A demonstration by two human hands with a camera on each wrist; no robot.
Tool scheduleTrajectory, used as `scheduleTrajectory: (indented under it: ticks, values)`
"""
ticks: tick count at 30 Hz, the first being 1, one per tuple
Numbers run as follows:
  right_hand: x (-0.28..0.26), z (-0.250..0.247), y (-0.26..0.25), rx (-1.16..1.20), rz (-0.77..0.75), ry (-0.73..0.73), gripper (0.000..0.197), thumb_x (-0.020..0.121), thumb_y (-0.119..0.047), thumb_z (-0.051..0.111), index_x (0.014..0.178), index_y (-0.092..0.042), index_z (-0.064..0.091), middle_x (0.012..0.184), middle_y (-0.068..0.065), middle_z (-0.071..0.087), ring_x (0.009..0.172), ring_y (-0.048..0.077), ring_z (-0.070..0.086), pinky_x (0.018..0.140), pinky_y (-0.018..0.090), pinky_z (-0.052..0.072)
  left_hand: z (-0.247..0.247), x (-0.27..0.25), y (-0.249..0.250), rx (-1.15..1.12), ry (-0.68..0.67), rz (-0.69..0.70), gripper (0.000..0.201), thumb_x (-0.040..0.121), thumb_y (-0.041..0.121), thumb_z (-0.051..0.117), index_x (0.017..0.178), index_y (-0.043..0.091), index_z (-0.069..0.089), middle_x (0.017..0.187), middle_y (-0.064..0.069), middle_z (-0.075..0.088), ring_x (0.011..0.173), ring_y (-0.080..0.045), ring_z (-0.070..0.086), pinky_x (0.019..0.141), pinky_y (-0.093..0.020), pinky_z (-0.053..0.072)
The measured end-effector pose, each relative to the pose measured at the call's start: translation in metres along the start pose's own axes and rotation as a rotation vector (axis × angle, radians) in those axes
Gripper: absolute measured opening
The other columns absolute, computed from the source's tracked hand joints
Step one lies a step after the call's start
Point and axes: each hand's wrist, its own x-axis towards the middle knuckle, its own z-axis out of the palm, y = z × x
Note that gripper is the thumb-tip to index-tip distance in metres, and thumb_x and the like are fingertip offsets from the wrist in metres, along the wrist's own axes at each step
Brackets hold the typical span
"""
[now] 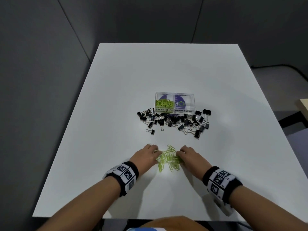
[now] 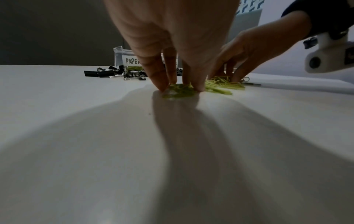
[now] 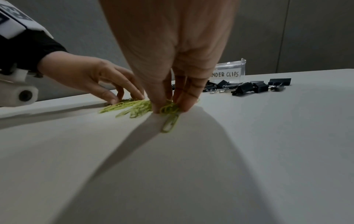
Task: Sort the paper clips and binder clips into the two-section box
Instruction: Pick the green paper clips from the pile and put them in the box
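Green paper clips (image 1: 169,160): loose heap on the white worktop (image 1: 116,97), well nearer the person than the box (image 1: 175,102). Heap flat, spread a little more toward and away from the person than side to side; single clips point every way.

More green clips already lie in the box's left section, labelled PAPER CLIPS. Right section, labelled BINDER CLIPS, looks empty of clips.

Black binder clips (image 1: 175,121): scattered band just in front of the box, between box and heap, apart from the green heap.

Left hand (image 1: 145,155) at the heap's left edge, right hand (image 1: 190,156) at its right edge; heap lies directly between them, neither plainly nearer. Left hand: fingers curled down, tips on the worktop with green clips bunched under them (left wrist view). Right hand: fingertips (image 3: 184,106) pinched together on a small cluster of clips; one clip (image 3: 169,123) sticks out toward the wrist.

Judgement: gathering step, paper clips half done, binder clips not begun. The lift must carry away from the person, over the black band, to the left section.
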Motion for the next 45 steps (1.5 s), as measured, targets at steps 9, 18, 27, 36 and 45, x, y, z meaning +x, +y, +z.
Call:
scheduleTrajectory:
  ticks: [9,18,27,36,45]
  values:
    - [-0.009,-0.022,0.014,0.068,0.147,-0.119,0.065,0.078,-0.027,0.069,0.134,-0.017,0.038,0.127,0.003,0.043,0.111,0.022,0.047,0.087,0.033,0.049,-0.015,0.001,0.008,-0.133,-0.148,-0.202,0.075,0.083,0.052,0.056,0.145,0.020,0.027,0.143,-0.002,0.036,0.129,-0.021,0.037,0.099,-0.034,0.040]
    - [0.002,-0.004,-0.001,0.193,0.181,-0.023,0.023,0.091,-0.013,0.048,0.114,-0.011,0.052,0.106,0.009,0.058,0.094,0.028,0.059,0.079,0.031,0.044,-0.013,0.013,0.026,-0.261,-0.128,-0.300,0.049,0.092,0.030,0.055,0.134,0.010,0.041,0.133,-0.010,0.039,0.120,-0.026,0.041,0.092,-0.035,0.043]
    - [-0.008,-0.008,0.025,0.031,0.296,0.031,0.021,0.089,-0.014,0.050,0.110,-0.007,0.049,0.113,0.009,0.050,0.099,0.027,0.050,0.076,0.033,0.044,-0.015,-0.019,-0.009,-0.301,-0.198,-0.431,0.046,0.088,0.030,0.057,0.130,0.016,0.042,0.128,-0.006,0.044,0.114,-0.025,0.049,0.088,-0.035,0.045]
    - [0.010,0.002,-0.002,0.061,0.210,-0.011,0.015,0.092,-0.008,0.042,0.096,-0.005,0.055,0.100,0.012,0.058,0.091,0.028,0.055,0.076,0.035,0.044,-0.011,-0.003,0.001,-0.446,-0.150,-0.439,0.019,0.094,0.016,0.049,0.110,0.009,0.056,0.115,-0.007,0.057,0.104,-0.024,0.057,0.084,-0.027,0.041]
    - [0.011,0.000,-0.019,0.128,0.268,-0.165,0.107,0.065,-0.057,0.071,0.144,-0.015,0.012,0.134,0.009,0.031,0.118,0.029,0.042,0.088,0.042,0.048,-0.016,0.008,0.019,-0.416,-0.175,-0.395,0.089,0.073,0.043,0.072,0.144,0.021,0.024,0.138,-0.007,0.031,0.125,-0.024,0.038,0.097,-0.038,0.045]
